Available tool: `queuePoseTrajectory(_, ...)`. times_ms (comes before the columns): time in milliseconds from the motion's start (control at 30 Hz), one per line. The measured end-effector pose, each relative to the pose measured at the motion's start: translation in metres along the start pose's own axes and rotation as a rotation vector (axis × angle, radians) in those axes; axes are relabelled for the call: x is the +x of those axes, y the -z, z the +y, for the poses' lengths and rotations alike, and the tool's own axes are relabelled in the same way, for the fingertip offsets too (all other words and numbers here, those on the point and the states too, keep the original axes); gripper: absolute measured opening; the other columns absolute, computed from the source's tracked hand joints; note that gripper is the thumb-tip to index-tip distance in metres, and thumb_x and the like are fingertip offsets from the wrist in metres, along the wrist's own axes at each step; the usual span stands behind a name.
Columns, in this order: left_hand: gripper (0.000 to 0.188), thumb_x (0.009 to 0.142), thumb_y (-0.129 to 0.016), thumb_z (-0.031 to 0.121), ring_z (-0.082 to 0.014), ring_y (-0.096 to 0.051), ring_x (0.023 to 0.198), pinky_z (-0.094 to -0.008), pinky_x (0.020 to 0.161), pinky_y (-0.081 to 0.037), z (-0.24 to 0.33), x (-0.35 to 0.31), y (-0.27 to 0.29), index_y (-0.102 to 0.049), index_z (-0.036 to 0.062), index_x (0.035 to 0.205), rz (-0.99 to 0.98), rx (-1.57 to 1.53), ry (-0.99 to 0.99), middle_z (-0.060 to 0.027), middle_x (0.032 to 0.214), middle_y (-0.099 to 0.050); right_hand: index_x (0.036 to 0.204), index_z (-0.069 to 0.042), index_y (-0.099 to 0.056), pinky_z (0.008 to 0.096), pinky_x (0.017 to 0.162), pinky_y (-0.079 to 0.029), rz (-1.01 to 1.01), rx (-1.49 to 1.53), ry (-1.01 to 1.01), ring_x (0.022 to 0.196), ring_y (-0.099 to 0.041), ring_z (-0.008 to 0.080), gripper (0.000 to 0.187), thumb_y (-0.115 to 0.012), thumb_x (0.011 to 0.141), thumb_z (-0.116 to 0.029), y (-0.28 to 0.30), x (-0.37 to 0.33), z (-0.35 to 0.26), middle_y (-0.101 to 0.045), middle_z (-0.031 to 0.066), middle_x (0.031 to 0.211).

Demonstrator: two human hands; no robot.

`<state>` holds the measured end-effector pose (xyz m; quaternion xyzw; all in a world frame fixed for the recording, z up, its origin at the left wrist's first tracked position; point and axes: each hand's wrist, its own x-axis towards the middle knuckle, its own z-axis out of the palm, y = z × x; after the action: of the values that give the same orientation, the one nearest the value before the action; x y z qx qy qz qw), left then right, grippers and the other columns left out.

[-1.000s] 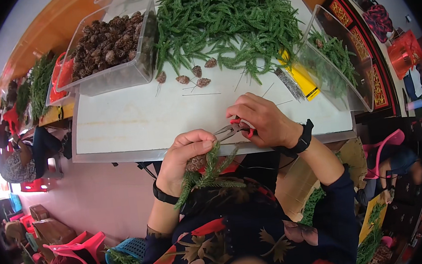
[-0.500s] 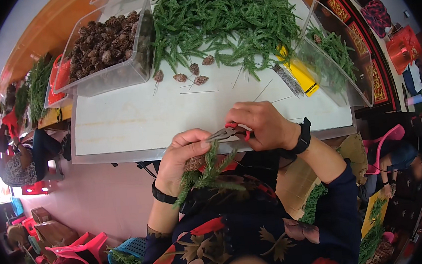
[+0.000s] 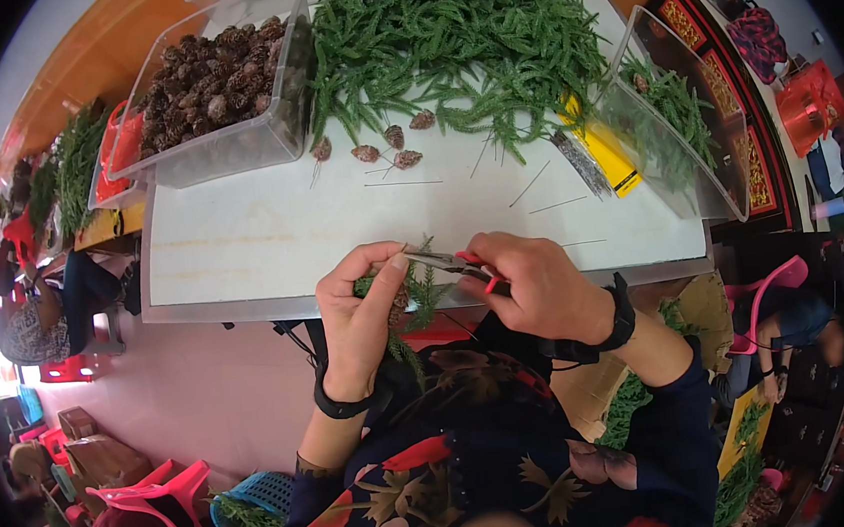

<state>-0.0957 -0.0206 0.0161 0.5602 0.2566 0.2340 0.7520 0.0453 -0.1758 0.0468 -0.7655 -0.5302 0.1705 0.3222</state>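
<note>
In my left hand (image 3: 357,304) is a green artificial pine sprig (image 3: 414,309), pinched between thumb and fingers, with a brown pine cone partly hidden among its needles. My right hand (image 3: 545,288) is closed round the red-handled needle-nose pliers (image 3: 442,260). The jaws of the pliers meet my left thumb and fingertips above the sprig; whether they grip a wire there is too small to tell. Both hands are over the table's near edge. Beyond them, several loose pine cones (image 3: 395,137) with wire stems lie on the white tabletop (image 3: 269,232).
A clear bin (image 3: 222,158) full of pine cones stands back left. Green sprigs (image 3: 453,40) are heaped at the back middle. To the right lie thin wires (image 3: 557,204), a yellow packet (image 3: 605,152) and a tilted clear bin (image 3: 724,162). Other people sit at both sides.
The pliers' jaws have swung a little left and up to my left fingertips. My left hand has turned, so the sprig now hangs more upright behind it. My right hand has dropped slightly.
</note>
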Motion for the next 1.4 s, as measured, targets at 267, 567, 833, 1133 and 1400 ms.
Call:
queuePoseTrajectory(267, 0.007, 0.091, -0.061, 0.002, -0.0031, -0.051, 0.072, -0.0185, 0.067, -0.041, -0.003, -0.001, 0.001, -0.066, -0.0023, 0.094, 0.023, -0.079, -0.042, 0.0005, 0.084, -0.064, 0.099, 0.001, -0.057, 0.0407, 0.062, -0.047, -0.036, -0.058, -0.022, 0.069, -0.06, 0.0341, 0.026, -0.069, 0.085, -0.017, -0.005, 0.001, 0.004, -0.059, 0.0171, 0.081)
queuePoseTrajectory(567, 0.007, 0.091, -0.061, 0.003, -0.0033, -0.051, 0.073, -0.0182, 0.067, -0.041, -0.006, 0.0, -0.001, -0.065, -0.0022, 0.093, 0.085, -0.086, -0.047, 0.0011, 0.084, -0.063, 0.099, 0.0, -0.058, 0.0418, 0.061, -0.046, -0.021, -0.045, -0.019, 0.07, -0.059, 0.0344, 0.03, -0.071, 0.083, -0.02, -0.002, 0.003, 0.002, -0.059, 0.0167, 0.081)
queuePoseTrajectory(833, 0.007, 0.09, -0.061, 0.002, -0.0035, -0.052, 0.074, -0.018, 0.067, -0.041, -0.006, -0.001, 0.0, -0.065, -0.0025, 0.094, 0.066, -0.043, -0.009, 0.001, 0.084, -0.062, 0.098, 0.0, -0.057, 0.0429, 0.061, -0.047, -0.052, -0.05, -0.001, 0.069, -0.06, 0.0357, 0.028, -0.07, 0.084, -0.02, -0.003, 0.004, -0.001, -0.06, 0.0173, 0.079)
queuePoseTrajectory(1133, 0.011, 0.09, -0.06, -0.001, -0.0047, -0.056, 0.074, -0.0193, 0.069, -0.046, -0.001, 0.002, -0.004, -0.064, -0.0031, 0.099, -0.005, -0.098, 0.006, -0.0009, 0.091, -0.063, 0.1, 0.001, -0.057, 0.0433, 0.063, -0.047, -0.088, 0.029, -0.044, 0.071, -0.06, 0.0391, 0.028, -0.07, 0.085, -0.019, -0.004, 0.008, 0.004, -0.061, 0.0195, 0.078)
queuePoseTrajectory(1400, 0.015, 0.089, -0.06, -0.003, -0.0048, -0.057, 0.074, -0.0189, 0.068, -0.047, -0.008, 0.002, 0.001, -0.065, -0.0038, 0.102, 0.027, -0.184, 0.076, -0.002, 0.09, -0.064, 0.108, 0.001, -0.055, 0.0392, 0.064, -0.048, -0.105, 0.059, -0.01, 0.07, -0.06, 0.0326, 0.036, -0.072, 0.084, -0.021, 0.003, 0.006, 0.001, -0.061, 0.0161, 0.081)
